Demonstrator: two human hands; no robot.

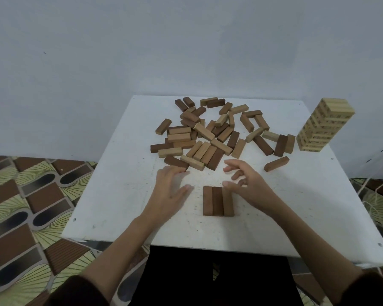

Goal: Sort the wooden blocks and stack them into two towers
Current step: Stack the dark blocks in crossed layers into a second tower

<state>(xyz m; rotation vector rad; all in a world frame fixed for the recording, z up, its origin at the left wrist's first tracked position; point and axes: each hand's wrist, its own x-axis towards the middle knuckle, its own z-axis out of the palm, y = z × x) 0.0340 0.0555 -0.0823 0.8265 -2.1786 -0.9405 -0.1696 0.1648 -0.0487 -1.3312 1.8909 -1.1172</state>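
The left hand hovers spread and empty near the loose block pile. Three dark blocks lie side by side on the white table. The right hand, fingers apart, holds nothing. The pale tower stands far right.

On the white square desk, a loose pile of light and dark wooden blocks lies toward the far edge. A tall pale wooden block tower stands at the far right corner (well apart from the pile). Three dark wooden blocks lie side by side, touching, near the front edge.
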